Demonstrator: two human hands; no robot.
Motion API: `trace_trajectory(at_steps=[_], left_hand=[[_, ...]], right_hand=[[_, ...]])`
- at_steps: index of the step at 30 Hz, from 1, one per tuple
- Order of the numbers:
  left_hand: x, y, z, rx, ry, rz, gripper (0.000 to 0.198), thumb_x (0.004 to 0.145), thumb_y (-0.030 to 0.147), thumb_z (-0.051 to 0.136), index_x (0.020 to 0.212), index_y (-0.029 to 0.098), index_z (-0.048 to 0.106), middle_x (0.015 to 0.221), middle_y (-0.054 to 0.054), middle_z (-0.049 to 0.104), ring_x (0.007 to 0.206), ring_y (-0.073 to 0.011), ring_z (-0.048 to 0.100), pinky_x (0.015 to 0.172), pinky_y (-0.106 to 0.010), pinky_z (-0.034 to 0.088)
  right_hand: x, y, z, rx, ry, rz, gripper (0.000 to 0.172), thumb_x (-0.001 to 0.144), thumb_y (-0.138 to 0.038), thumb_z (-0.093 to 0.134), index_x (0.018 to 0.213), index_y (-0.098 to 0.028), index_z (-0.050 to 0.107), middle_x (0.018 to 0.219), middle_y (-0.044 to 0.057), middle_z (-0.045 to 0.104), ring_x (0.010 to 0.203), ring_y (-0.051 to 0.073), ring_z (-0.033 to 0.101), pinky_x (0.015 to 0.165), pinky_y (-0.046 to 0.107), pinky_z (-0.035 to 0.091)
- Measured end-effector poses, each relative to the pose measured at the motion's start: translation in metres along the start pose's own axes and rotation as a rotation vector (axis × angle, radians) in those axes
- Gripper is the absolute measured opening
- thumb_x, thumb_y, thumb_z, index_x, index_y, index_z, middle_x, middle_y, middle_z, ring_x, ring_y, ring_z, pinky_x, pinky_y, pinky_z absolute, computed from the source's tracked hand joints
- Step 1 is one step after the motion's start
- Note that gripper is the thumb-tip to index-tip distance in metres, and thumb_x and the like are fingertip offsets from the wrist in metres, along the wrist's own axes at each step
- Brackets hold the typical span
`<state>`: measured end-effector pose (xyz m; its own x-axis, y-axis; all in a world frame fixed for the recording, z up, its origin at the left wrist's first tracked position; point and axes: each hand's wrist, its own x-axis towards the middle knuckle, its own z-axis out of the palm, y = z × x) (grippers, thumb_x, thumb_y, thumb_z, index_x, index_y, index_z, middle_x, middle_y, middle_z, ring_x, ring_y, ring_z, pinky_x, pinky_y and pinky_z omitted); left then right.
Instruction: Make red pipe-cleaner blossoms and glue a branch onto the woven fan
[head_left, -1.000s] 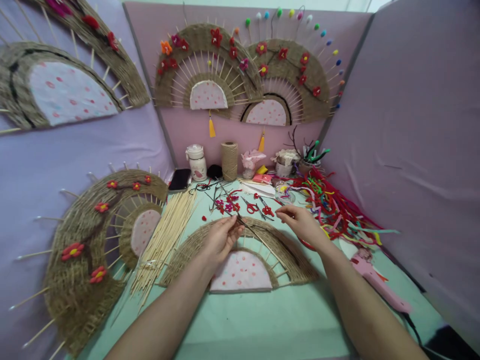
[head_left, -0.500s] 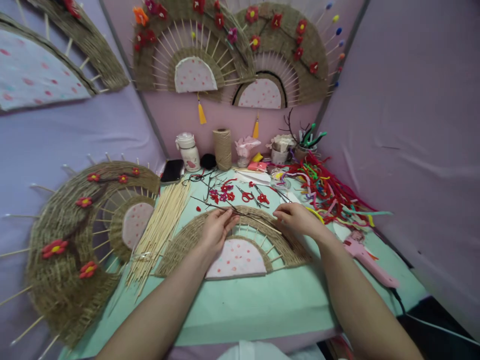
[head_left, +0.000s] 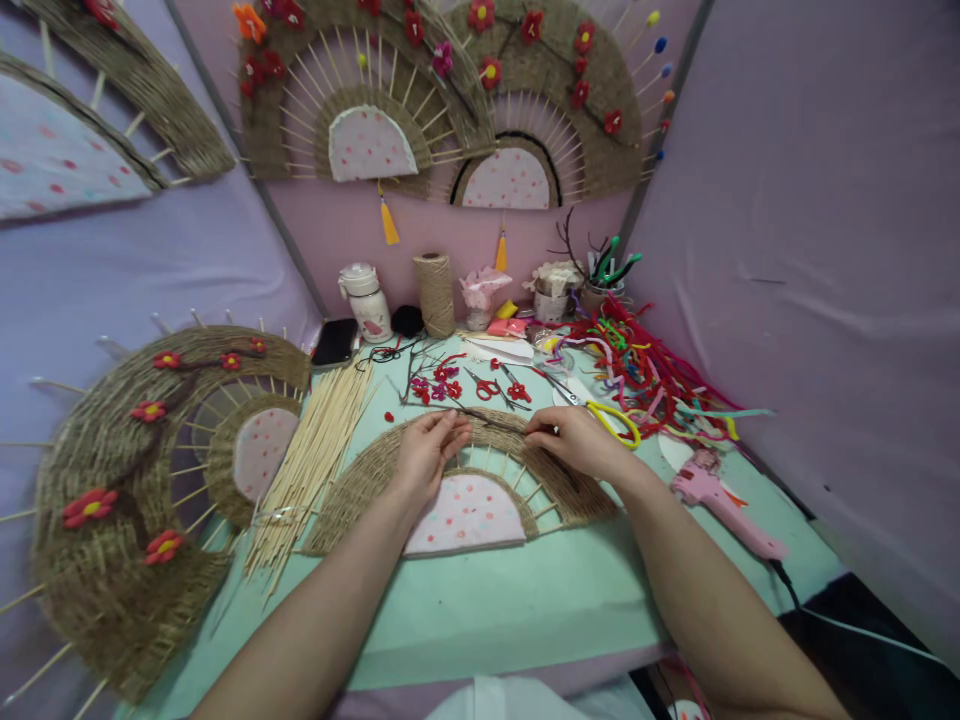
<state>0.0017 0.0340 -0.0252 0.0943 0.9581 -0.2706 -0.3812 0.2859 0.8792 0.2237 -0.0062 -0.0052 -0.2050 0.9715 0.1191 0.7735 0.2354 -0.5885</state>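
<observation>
A thin dark twig (head_left: 491, 416) stretches between my two hands over the upper band of a woven twine fan (head_left: 360, 485). My left hand (head_left: 429, 452) is closed, its thumb and fingertips pinching the twig near the top of the band. On the right, my right hand (head_left: 574, 438) has its fingers curled together at the twig's other end. The fan lies flat on the table, with thin sticks as ribs and a white, pink-dotted half-round (head_left: 469, 512) at its base. Just beyond the hands lie small red and purple flowers (head_left: 439, 388).
Yellow-handled scissors (head_left: 615, 425) lie beside my right hand, red-handled scissors (head_left: 487, 390) farther back. A pink glue gun (head_left: 727, 505) rests at right, below a pipe-cleaner heap (head_left: 645, 360). At left are a stick bundle (head_left: 311, 460) and another flowered fan (head_left: 112, 450). A bottle (head_left: 367, 305) and twine spool (head_left: 435, 295) stand behind.
My right hand has moved left, closer to my left hand, uncovering the yellow-handled scissors. The whole view has shifted slightly. The fan stays in place on the table.
</observation>
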Motion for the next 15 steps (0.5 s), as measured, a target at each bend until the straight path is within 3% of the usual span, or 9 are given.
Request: trace_trajectory(at_steps=[5,11,15], left_hand=[[0.003,0.002,-0.013,0.336,-0.004,0.265,0.021,0.074,0.033,0.075,0.081,0.014,0.067,0.069,-0.002,0.067,0.054,-0.0103,0.059,0.051,-0.019,0.045],[0.010,0.020,-0.034,0.791,0.219,0.788,0.008,0.082,0.026,0.064,0.084,0.019,0.067,0.085,-0.002,0.063,0.077,-0.0149,0.057,0.070,-0.025,0.046],[0.015,0.028,-0.043,1.026,0.259,0.918,0.008,0.085,0.022,0.060,0.086,0.019,0.068,0.091,-0.005,0.062,0.087,-0.0196,0.056,0.080,-0.032,0.045]], right_hand=[[0.001,0.005,-0.002,0.056,0.037,0.028,0.018,0.083,-0.029,0.057,0.079,-0.021,0.073,0.076,0.002,0.073,0.068,0.016,0.061,0.065,0.026,0.041],[0.003,0.007,-0.004,0.067,0.035,0.071,0.019,0.081,-0.030,0.057,0.078,-0.020,0.073,0.075,0.002,0.073,0.070,0.017,0.061,0.065,0.026,0.041],[0.003,0.010,-0.003,0.061,0.032,0.079,0.020,0.080,-0.031,0.056,0.077,-0.020,0.072,0.073,0.002,0.072,0.068,0.017,0.060,0.063,0.026,0.040]])
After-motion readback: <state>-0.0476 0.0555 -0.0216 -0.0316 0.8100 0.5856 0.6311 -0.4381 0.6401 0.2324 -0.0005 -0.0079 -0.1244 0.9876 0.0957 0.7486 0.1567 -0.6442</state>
